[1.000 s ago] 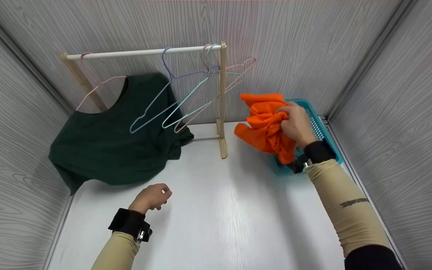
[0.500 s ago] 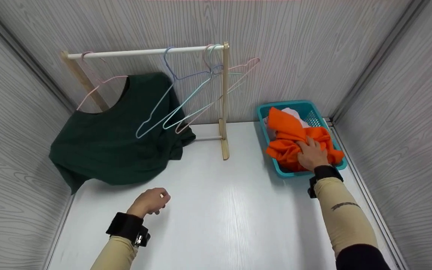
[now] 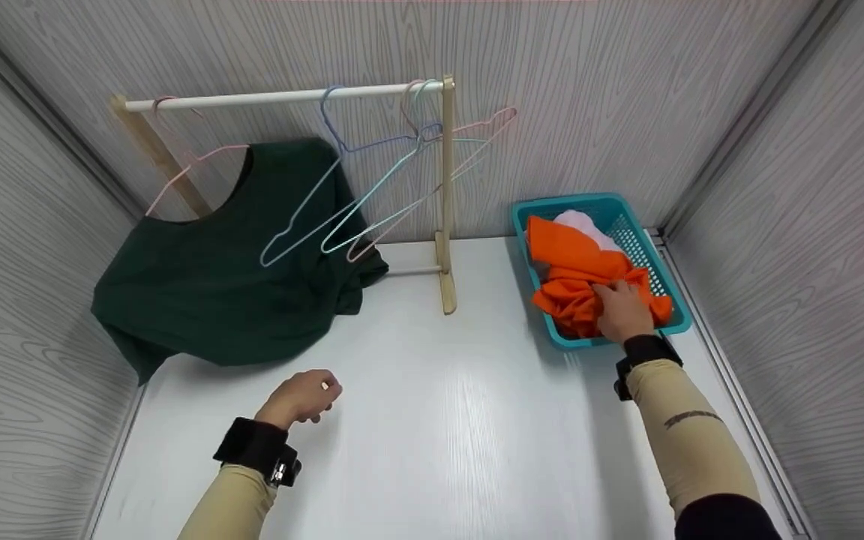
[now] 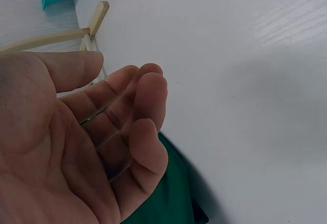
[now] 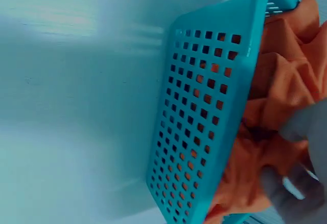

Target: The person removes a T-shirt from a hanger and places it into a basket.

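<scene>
In the head view, my right hand (image 3: pixel 625 311) rests on a crumpled orange garment (image 3: pixel 571 251) lying in a teal basket (image 3: pixel 563 343). The right wrist view shows its thumb and fingers apart over the orange folds (image 5: pixel 283 88). My left hand (image 3: pixel 301 396) hangs over the white table, its fingers loosely curled with nothing in them. The left wrist view shows its bare palm (image 4: pixel 66 147). Behind the left hand, a dark green shirt (image 3: pixel 229 292) hangs from a pink hanger (image 3: pixel 218 152).
A rack with a white rail (image 3: pixel 252 99) and wooden posts stands at the back left. Toward its right end hang a purple-blue hanger (image 3: pixel 301 206), a mint hanger (image 3: pixel 372 191) and a pink hanger. Pale pink cloth (image 3: pixel 582 223) lies in the basket. Grey panels wall the table.
My right hand has lowered the orange garment into the basket, and its grip has loosened. The left hand has stayed nearly still.
</scene>
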A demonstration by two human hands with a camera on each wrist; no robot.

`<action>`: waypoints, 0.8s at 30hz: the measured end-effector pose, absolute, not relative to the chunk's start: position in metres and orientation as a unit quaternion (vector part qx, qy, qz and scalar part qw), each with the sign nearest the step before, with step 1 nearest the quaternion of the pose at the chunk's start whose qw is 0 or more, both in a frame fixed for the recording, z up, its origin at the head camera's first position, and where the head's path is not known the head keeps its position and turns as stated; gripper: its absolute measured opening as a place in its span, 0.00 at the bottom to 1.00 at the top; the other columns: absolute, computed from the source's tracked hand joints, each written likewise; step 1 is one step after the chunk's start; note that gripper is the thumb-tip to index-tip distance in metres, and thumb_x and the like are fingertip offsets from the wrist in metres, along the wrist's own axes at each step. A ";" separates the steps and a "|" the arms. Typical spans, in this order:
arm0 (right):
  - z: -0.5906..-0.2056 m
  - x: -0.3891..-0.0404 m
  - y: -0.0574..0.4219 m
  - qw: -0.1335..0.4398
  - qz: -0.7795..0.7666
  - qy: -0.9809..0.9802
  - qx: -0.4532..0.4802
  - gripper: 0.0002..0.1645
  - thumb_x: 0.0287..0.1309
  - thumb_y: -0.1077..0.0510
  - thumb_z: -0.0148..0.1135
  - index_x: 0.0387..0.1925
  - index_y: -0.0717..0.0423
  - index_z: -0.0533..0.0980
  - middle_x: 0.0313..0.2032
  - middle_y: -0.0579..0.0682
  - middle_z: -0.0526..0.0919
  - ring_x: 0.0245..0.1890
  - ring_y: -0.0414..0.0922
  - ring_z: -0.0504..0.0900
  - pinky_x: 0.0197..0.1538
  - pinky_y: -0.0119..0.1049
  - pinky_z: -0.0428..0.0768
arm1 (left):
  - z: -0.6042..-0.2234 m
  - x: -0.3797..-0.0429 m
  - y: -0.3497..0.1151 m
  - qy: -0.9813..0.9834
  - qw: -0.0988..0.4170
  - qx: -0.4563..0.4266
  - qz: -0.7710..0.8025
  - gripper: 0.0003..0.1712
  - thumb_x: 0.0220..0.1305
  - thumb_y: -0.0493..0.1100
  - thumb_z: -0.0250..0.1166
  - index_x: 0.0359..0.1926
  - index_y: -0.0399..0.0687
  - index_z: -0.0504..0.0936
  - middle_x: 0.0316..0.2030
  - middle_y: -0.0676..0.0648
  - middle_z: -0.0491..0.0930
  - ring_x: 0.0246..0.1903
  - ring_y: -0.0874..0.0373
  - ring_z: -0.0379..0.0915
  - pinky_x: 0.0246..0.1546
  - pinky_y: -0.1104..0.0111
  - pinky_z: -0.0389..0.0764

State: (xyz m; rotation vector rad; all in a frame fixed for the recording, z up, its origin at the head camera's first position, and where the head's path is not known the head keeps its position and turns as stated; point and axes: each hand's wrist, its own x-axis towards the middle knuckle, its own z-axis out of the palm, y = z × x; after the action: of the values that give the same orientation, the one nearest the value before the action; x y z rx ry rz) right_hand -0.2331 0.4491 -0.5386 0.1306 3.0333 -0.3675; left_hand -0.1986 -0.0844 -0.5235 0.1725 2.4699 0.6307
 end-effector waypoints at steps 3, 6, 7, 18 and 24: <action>-0.533 -0.231 0.446 0.143 -0.128 0.980 0.046 0.38 0.63 0.63 0.51 0.73 0.61 0.54 0.68 0.72 0.57 0.65 0.71 0.57 0.65 0.67 0.63 | -0.521 -0.201 -0.084 0.927 0.284 0.073 0.233 0.15 0.69 0.47 0.52 0.46 0.43 0.79 0.29 0.46 0.83 0.21 0.58 0.76 0.21 0.70 0.69; -0.528 -0.228 0.442 0.162 -0.129 0.977 0.046 0.37 0.65 0.61 0.50 0.73 0.61 0.53 0.69 0.72 0.56 0.66 0.71 0.58 0.65 0.68 0.61 | -0.517 -0.204 -0.084 0.928 0.282 0.077 0.232 0.16 0.69 0.47 0.51 0.46 0.43 0.79 0.29 0.47 0.82 0.21 0.59 0.76 0.21 0.70 0.69; -0.526 -0.227 0.441 0.157 -0.129 0.978 0.046 0.36 0.65 0.61 0.51 0.73 0.61 0.54 0.69 0.71 0.57 0.66 0.70 0.59 0.65 0.68 0.62 | -0.516 -0.206 -0.084 0.928 0.282 0.079 0.232 0.16 0.69 0.47 0.51 0.46 0.43 0.79 0.28 0.48 0.82 0.21 0.59 0.76 0.21 0.70 0.69; -0.512 -0.216 0.404 0.151 -0.213 0.961 -0.085 0.18 0.63 0.63 0.55 0.54 0.58 0.76 0.47 0.58 0.81 0.47 0.54 0.76 0.56 0.54 0.75 | -0.493 -0.213 -0.101 0.928 0.281 0.072 0.235 0.20 0.72 0.47 0.49 0.54 0.39 0.76 0.33 0.45 0.82 0.26 0.57 0.76 0.26 0.68 0.72; -0.515 -0.205 0.373 0.234 -0.242 0.934 -0.116 0.22 0.64 0.59 0.59 0.59 0.50 0.75 0.54 0.55 0.81 0.54 0.52 0.78 0.58 0.51 0.78 | -0.470 -0.215 -0.128 0.931 0.272 0.070 0.234 0.21 0.74 0.48 0.48 0.55 0.37 0.74 0.34 0.43 0.79 0.30 0.54 0.76 0.28 0.66 0.73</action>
State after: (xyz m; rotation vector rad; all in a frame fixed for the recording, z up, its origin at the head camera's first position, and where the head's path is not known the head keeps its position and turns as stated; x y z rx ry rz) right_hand -0.2049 0.3728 -0.5151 -0.3181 2.5647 -0.6645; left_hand -0.2152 -0.1278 -0.4699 0.1883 2.5058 0.6302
